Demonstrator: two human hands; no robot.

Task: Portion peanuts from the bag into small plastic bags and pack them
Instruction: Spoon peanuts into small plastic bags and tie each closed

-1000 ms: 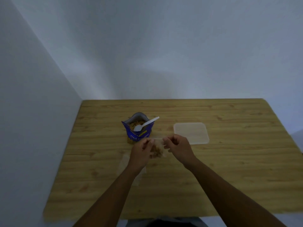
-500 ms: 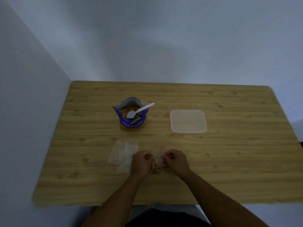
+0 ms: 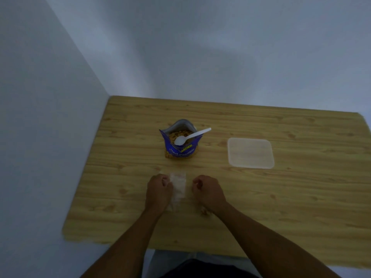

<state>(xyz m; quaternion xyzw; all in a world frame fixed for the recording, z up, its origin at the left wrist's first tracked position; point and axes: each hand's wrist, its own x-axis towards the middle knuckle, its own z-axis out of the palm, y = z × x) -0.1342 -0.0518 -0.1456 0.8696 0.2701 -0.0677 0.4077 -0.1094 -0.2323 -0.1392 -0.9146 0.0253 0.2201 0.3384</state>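
Observation:
The blue peanut bag (image 3: 180,152) stands open mid-table with a white plastic spoon (image 3: 191,136) resting in it. A few empty clear small bags (image 3: 179,187) lie on the table between my hands. My left hand (image 3: 159,190) is curled, and its fingers pinch the left edge of those empty bags. My right hand (image 3: 207,190) is curled to their right. A small bag filled with peanuts (image 3: 206,211) peeks out from under its wrist. The right hand's grip on that bag is mostly hidden.
A translucent square plastic lid or container (image 3: 251,153) lies to the right of the peanut bag. The wooden table (image 3: 301,197) meets a wall along its left and far sides. Its near edge is just below my forearms.
Both hands held the filled small bag together before. They have since parted: the left went to the empty bags, and the filled bag went down to the right under my right hand.

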